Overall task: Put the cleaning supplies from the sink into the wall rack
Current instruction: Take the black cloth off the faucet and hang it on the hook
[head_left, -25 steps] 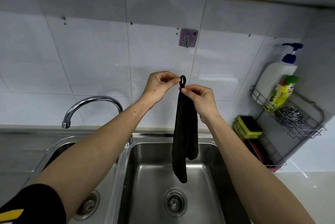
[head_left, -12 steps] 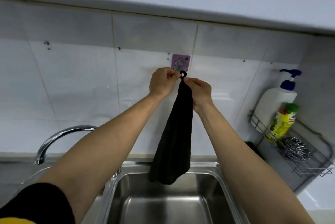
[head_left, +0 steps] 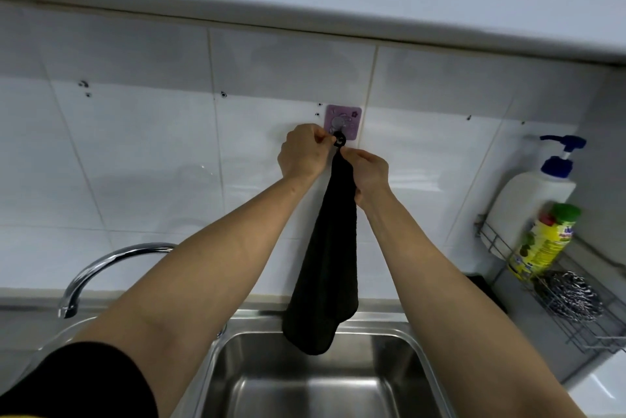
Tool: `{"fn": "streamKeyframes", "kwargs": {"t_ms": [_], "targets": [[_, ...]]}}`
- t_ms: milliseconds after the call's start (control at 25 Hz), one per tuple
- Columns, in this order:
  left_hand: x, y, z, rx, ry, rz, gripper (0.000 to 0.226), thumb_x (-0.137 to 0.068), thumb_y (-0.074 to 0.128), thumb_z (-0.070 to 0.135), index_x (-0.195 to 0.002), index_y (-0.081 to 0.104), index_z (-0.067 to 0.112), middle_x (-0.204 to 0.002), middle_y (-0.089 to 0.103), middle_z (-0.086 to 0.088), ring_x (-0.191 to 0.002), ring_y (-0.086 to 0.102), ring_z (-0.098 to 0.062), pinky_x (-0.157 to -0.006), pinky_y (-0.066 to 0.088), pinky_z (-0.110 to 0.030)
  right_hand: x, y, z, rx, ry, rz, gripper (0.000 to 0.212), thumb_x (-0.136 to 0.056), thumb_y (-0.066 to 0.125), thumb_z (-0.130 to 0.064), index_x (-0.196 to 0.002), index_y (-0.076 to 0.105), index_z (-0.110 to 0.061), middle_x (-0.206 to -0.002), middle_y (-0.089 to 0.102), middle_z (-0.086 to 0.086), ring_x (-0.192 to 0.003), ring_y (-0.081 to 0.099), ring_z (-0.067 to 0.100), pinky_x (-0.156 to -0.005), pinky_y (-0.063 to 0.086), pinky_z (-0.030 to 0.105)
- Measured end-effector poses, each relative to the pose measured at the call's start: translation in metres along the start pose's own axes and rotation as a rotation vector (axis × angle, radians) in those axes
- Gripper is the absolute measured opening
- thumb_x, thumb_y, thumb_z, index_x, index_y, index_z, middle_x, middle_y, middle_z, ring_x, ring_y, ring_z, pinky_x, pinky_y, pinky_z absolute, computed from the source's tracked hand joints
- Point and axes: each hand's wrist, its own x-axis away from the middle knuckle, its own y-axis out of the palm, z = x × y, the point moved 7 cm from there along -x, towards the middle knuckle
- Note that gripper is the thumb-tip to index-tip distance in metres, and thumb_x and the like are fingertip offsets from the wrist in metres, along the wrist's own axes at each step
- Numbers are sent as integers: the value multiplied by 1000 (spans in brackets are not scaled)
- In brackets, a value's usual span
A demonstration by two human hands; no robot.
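Observation:
A black cloth [head_left: 327, 268] hangs down over the sink [head_left: 315, 380] from a small black loop at its top. My left hand [head_left: 301, 155] pinches the loop on its left side, and my right hand [head_left: 369, 173] grips the cloth just under the loop. The loop sits right at the metal hook of a purple wall hook pad [head_left: 342, 121]; whether it is on the hook I cannot tell. The wire wall rack [head_left: 576, 326] at the right holds a white pump bottle [head_left: 531, 204], a yellow bottle with a green cap [head_left: 542, 245] and a steel scourer [head_left: 569, 295].
A chrome tap [head_left: 101, 268] arches at the left over a second basin. White tiles cover the wall, with a ledge or cabinet bottom running overhead. A dark object [head_left: 484, 292] shows below the rack's upper shelf.
Both hands have raised the cloth from above the sink up to the purple hook pad. The loop has gone from well below the hook to right against it.

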Motion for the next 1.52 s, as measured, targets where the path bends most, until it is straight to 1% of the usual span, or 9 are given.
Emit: {"fn": "streamKeyframes", "kwargs": {"t_ms": [200, 360, 440, 520, 680, 960, 1080, 1280, 1520], "targets": [[16, 8, -24, 155, -81, -34, 11, -81, 68, 35, -81, 73, 25, -79, 71, 11, -77, 67, -13, -75, 55, -32, 4, -6, 20, 57, 20, -41, 20, -84, 72, -15, -99, 73, -1, -91, 71, 13, -85, 66, 25, -92, 56, 44], [33, 28, -60, 335, -156, -189, 16, -88, 58, 19, -86, 72, 14, -84, 73, -8, -81, 70, -28, -80, 58, -43, 7, -8, 22, 94, -19, -126, 23, -89, 67, -19, -104, 72, -3, -96, 73, 13, -84, 68, 22, -76, 57, 32], [44, 41, -65, 420, -193, -358, 25, -95, 44, 10, -101, 68, 10, -97, 70, -13, -88, 68, -28, -79, 57, -33, 9, -12, 28, 108, -2, -176, 26, -93, 61, -27, -105, 70, -5, -96, 73, 11, -81, 69, 20, -69, 54, 28], [55, 47, -65, 453, -220, -474, 28, -98, 37, 8, -106, 64, 12, -94, 67, -9, -79, 64, -16, -66, 54, -17, 11, -21, 40, 144, 33, -223, 35, -96, 53, -35, -111, 68, -7, -102, 73, 9, -88, 70, 20, -75, 55, 28], [62, 46, -78, 365, -230, -564, 20, -92, 34, 11, -92, 52, 18, -85, 53, -9, -68, 49, -13, -58, 40, -20, 16, -50, 65, 312, 53, -267, 39, -96, 50, -44, -115, 68, -16, -109, 73, 3, -101, 68, 16, -91, 52, 29], [78, 26, -118, 143, -106, -622, 13, -76, 52, 20, -64, 48, 17, -72, 48, 0, -73, 45, -15, -71, 33, -30, 35, -108, 89, 598, 107, -327, 23, -81, 75, -24, -89, 73, -3, -87, 72, 7, -84, 66, 16, -75, 47, 25], [87, 19, -131, 106, -100, -658, 8, -72, 62, 16, -75, 55, 15, -76, 55, -1, -75, 52, -15, -72, 39, -27, 45, -129, 89, 694, 117, -330, 5, -81, 74, -15, -85, 72, -13, -84, 68, 2, -83, 59, 16, -71, 42, 25], [114, 27, -146, 48, -136, -778, 21, -74, 76, 6, -92, 67, 13, -88, 68, -2, -80, 64, -15, -76, 50, -25, 49, -146, 74, 857, 105, -274, 18, -81, 71, -4, -98, 71, 1, -85, 65, 6, -70, 56, 9, -50, 41, 6], [136, 12, -173, -413, -290, -1095, 20, -80, 72, 6, -100, 68, 6, -89, 64, -5, -74, 59, -13, -58, 47, -23, 31, -168, 56, 989, 58, -104, 17, -76, 77, -15, -90, 74, -5, -84, 67, 7, -76, 59, 17, -67, 43, 25]]}}
